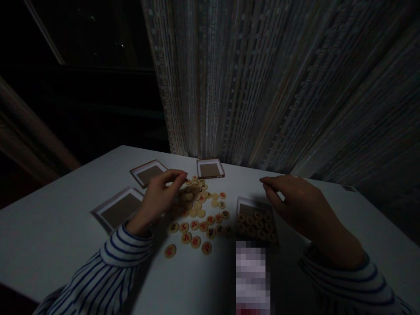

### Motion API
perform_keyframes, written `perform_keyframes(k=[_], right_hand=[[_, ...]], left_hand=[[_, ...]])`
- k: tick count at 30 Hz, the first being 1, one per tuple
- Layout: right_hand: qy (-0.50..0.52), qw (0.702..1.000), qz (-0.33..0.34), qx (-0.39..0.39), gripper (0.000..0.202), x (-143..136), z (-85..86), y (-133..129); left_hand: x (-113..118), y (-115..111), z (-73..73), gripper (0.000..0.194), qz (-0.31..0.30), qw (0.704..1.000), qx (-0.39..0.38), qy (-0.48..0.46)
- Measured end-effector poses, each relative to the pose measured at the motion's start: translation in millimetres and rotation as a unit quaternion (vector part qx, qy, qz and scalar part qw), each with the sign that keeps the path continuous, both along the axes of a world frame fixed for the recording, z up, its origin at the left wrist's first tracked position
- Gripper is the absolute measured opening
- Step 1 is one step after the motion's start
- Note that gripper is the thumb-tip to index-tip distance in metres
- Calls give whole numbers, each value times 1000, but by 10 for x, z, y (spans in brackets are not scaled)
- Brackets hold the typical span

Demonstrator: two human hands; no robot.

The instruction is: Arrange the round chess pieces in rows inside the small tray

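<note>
Dozens of discs (197,204), heaped centrally, looser toward six o'clock, perhaps spread for easy reading. About ten more lying flat in the box (249,209) at four o'clock, likely for a snug fit. And left hand (160,194) at nine, thumb and finger pinched by the discs' ten o'clock edge; whether on one, cannot tell. Right hand (295,201) at three, raised near the box, fingertips close together; any grasp, again cannot tell. Three trays (210,169) at nine, ten and one, maybe for open space mid-table (183,284). Curtain (229,87) at twelve.
</note>
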State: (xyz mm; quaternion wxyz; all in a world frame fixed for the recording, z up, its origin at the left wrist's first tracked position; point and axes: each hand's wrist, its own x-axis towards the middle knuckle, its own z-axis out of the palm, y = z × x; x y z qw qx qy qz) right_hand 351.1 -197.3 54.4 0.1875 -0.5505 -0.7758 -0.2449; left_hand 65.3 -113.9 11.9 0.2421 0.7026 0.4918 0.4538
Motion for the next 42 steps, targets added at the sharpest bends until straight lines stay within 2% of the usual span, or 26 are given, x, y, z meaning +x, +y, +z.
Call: perform_keyframes(k=[5,12,20,25,30,35,39,42], right_hand=[[10,999,16,31,28,0,-62,46],[-8,1000,23,14,29,-14,-157,111],[-15,999,30,-20,28,-42,-244,167],[-14,999,34,-35,26,-48,-292,187],[-17,999,31,-34,26,-48,-287,180],[-14,999,28,-35,25,-44,-282,186],[-12,999,26,-43,25,-43,-301,191],[2,998,31,-48,26,-44,-317,206]], left_hand=[[-140,55,-215,38,59,997,18,-36],[-337,106,-330,42,108,993,25,26],[-389,156,-364,41,108,992,32,48],[-394,152,-352,39,105,994,22,15],[-358,212,-236,38,96,994,12,-57],[-295,386,-118,38,24,995,22,-92],[-280,419,-192,41,23,996,8,-87],[-311,351,-316,40,36,999,7,20]])
